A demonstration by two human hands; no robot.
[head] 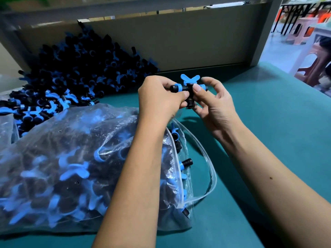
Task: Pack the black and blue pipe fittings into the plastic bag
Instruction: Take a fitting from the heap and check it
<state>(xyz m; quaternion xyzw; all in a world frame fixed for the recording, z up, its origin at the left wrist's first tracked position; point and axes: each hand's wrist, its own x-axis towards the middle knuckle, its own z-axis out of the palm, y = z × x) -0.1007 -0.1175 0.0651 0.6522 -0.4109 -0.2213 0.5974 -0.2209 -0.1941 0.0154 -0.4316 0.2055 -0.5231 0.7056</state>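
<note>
Pipe fitting (188, 90) held between both hands above the worktop, not yet bagged.

My left fingers (176, 96) are curled round its black barrel on one side and my right fingers (198, 89) pinch it from the other, the thumb pressed on the centre, so neither hand is free; the blue wing handle stands up between them. I judge this the inspect-or-gather step before a drop. Just below my left hand (159, 97) lies the plastic bag (75, 158), already well filled, its zip mouth (202, 158) gaping toward my right. The loose pile of fittings (77, 72) waits behind on the green worktop (259, 140). Next I should let one hand go and carry the fitting down into that opening without snagging the rim.
</note>
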